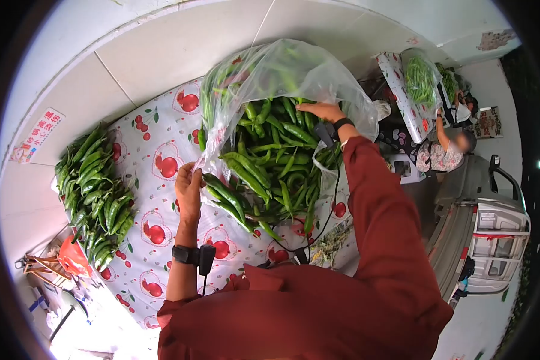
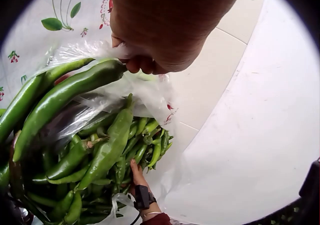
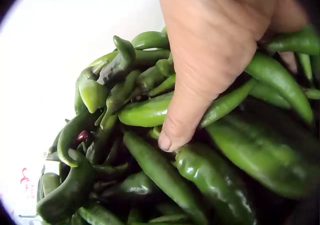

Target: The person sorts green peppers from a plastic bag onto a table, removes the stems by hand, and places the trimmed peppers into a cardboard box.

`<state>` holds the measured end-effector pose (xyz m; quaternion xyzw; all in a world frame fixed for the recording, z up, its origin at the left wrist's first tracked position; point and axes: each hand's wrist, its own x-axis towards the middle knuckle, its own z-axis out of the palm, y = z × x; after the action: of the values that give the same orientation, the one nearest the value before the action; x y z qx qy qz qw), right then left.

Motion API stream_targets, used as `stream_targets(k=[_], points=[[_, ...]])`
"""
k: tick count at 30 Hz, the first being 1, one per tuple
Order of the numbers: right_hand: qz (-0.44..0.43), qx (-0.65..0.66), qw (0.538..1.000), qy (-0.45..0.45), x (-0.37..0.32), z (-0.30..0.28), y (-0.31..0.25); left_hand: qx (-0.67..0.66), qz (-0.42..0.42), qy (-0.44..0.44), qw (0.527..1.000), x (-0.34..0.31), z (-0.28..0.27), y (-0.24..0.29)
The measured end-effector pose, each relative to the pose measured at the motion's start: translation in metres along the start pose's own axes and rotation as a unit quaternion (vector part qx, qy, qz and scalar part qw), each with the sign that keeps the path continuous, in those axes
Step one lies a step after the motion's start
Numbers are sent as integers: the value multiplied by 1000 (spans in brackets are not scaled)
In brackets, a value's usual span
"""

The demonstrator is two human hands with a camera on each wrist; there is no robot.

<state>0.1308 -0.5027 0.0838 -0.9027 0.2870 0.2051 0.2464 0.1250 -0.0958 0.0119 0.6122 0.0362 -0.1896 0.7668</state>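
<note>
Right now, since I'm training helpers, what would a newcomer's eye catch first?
Probably the clear plastic bag of green chili peppers mid-table, its edge gripped by the left hand while the right hand touches peppers inside. Next comes a green chili heap at the cherry-print tablecloth's left end.

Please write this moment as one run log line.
left hand: grips clear plastic bag | right hand: touches long, glossy green peppers inside bag

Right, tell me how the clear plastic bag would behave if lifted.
The clear, thin plastic bag would probably sag and fold, since it looks creased. It may be heavy, given the many long green peppers inside. Lifted by one edge, it might spill some, as it gapes open.
</note>
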Motion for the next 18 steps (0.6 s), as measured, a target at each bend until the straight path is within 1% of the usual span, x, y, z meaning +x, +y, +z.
stream_targets(k=[1, 2, 4, 5, 6, 8, 9, 10, 11, 12, 13, 14, 15, 16, 17, 18], points=[[-97, -28, 980, 174, -4, 9, 4, 0, -1, -1, 1000, -1, 1, 1], [-99, -31, 980, 172, -3, 8, 5, 2, -5, -2, 1000, -3, 2, 0], [-74, -12, 991, 115, -12, 5, 3, 2, -3, -8, 1000, -2, 1, -5], [-71, -22, 986, 151, -17, 7, 2, 2, 3, -14, 1000, 1, 1, -6], [-69, -20, 986, 152, -11, 8, 7, 5, 3, -17, 1000, 2, 3, -6], [-65, 20, 991, 117, 3, 12, 10, -7, -3, -8, 1000, 2, 3, -6], [21, 70, 997, 14, 0, 5, 3, -4, -2, -8, 1000, 3, 1, -5], [19, 72, 997, 14, 3, 10, 10, 2, -1, -9, 1000, 3, 1, -5], [-42, 157, 986, 45, 6, 17, 20, 5, 1, -10, 1000, 3, 0, -4], [-103, 237, 963, 74, 10, 23, 29, 3, 3, -7, 1000, 2, 1, -2], [-142, 182, 967, 105, 14, 24, 35, 12, -2, -1, 1000, 1, 2, 1], [-146, 177, 968, 103, 22, 28, 39, 21, -9, 7, 1000, -1, 3, 2], [-147, 207, 963, 93, 31, 38, 50, 19, -11, 10, 1000, -2, 3, -1], [-145, 239, 956, 85, 16, 37, 33, 15, -9, 3, 1000, -1, 1, -4], [-93, 226, 966, 79, -4, 29, 20, 13, -5, -7, 1000, 0, 0, -7], [-165, 4, 947, 277, -12, 35, 10, 15, -6, -11, 1000, 1, 1, -7]])
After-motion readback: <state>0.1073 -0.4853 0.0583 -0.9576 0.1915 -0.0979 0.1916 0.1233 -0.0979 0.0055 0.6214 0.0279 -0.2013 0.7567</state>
